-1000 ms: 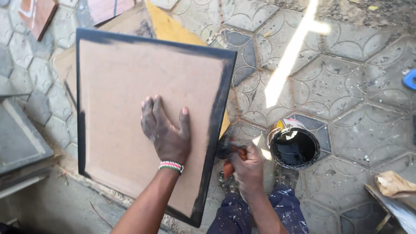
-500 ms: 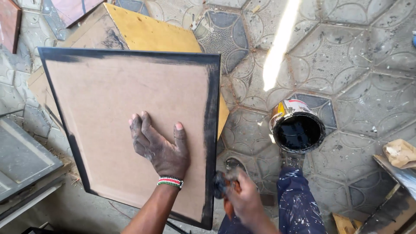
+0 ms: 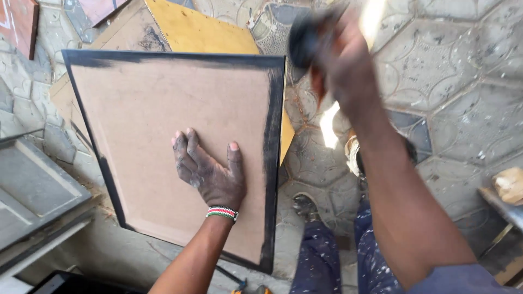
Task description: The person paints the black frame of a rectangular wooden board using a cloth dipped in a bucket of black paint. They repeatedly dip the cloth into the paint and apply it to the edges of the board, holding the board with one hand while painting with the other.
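A brown fibreboard panel point(image 3: 163, 125) with black-painted edges lies tilted in front of me. My left hand point(image 3: 210, 169) rests flat on it near its lower right, fingers spread, paint-stained, with a beaded band at the wrist. My right hand point(image 3: 340, 60) is raised by the panel's top right corner, blurred, and closed around a dark paint applicator point(image 3: 305, 38) whose shape I cannot make out. The paint can point(image 3: 354, 155) on the ground is mostly hidden behind my right forearm.
A yellow board point(image 3: 196, 30) lies under the panel. Grey panels point(image 3: 32, 190) are stacked at the left. Reddish boards point(image 3: 19, 22) lie at the top left. Patterned hexagonal paving point(image 3: 452, 71) covers the ground. My paint-speckled blue trousers point(image 3: 327, 256) and a shoe point(image 3: 305, 207) show below.
My right hand has swung up from beside my knee to the panel's top right corner with the applicator. The left hand stays pressed on the panel; the view has shifted slightly.
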